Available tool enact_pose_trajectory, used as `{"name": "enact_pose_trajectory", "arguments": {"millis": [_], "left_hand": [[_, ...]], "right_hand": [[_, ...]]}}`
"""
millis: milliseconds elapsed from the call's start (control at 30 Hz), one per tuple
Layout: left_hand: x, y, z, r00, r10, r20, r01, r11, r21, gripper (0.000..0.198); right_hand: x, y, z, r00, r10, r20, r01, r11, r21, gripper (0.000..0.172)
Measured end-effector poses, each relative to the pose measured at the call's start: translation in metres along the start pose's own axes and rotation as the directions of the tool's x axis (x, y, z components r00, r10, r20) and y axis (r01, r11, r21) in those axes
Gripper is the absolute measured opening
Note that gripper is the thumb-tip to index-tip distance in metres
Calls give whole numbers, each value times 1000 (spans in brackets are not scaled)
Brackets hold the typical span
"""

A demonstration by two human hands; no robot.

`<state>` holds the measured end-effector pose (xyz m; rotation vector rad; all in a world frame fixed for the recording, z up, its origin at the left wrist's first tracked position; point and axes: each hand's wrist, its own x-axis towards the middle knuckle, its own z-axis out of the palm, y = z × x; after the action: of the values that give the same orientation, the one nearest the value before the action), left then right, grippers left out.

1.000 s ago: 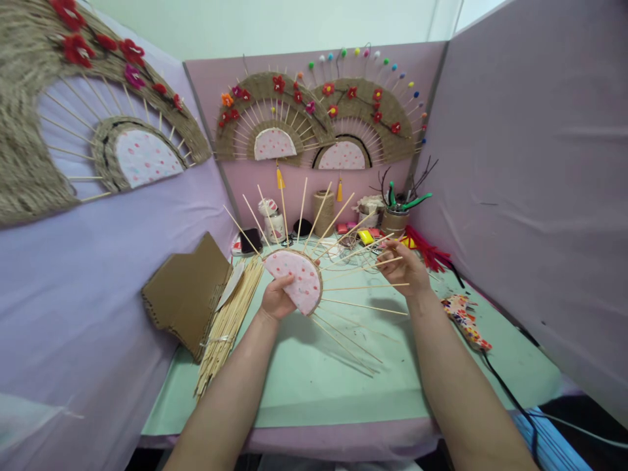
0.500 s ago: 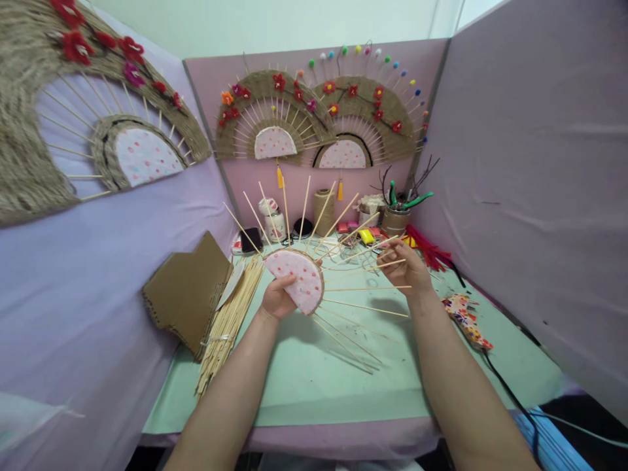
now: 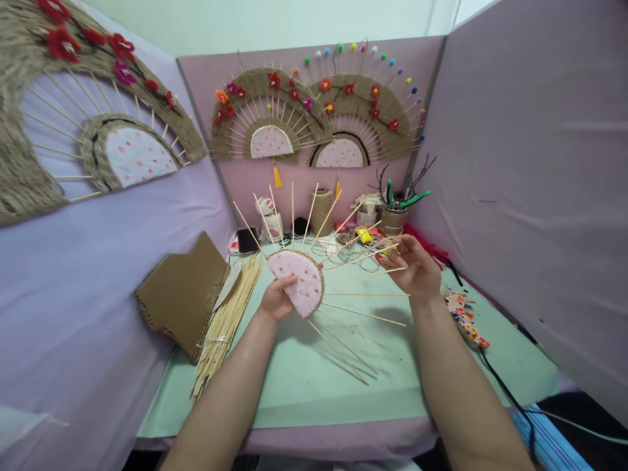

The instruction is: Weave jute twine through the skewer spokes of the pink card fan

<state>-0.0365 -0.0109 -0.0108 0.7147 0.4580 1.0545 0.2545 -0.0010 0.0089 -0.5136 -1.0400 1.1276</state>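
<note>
Fingers of the left hand pinch the pink half-disc; right of it, the right hand grips skewers. Skewers apparently all set, weaving unstarted; finished fans hang behind.

Green table; on it cardboard; skewer bundle; twine spool

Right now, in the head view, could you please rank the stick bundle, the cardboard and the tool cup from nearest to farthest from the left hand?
From the left hand, which holds the pink half-disc:
1. The stick bundle, just to its left on the table.
2. The cardboard, farther left, beyond the bundle.
3. The tool cup, far back on the right.
</note>
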Motion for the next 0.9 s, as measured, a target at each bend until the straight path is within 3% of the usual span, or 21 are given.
{"name": "enact_pose_trajectory", "arguments": {"millis": [167,333,667,900], "left_hand": [[3,-2,-5,998,1,-63,-1,1000,-14,42],[5,-4,-11,994,-39,-105,33,998,-59,36],[3,-4,-4,993,-52,-105,43,995,-86,33],[3,-4,-2,996,-45,-83,37,994,-102,40]], "right_hand": [[-2,-3,0,997,-59,-57,54,995,-83,18],[-1,-3,-1,997,-80,-23,80,997,13,10],[1,-6,2,998,-59,27,53,982,179,14],[1,-8,0,996,-94,9,92,986,139,16]]}}
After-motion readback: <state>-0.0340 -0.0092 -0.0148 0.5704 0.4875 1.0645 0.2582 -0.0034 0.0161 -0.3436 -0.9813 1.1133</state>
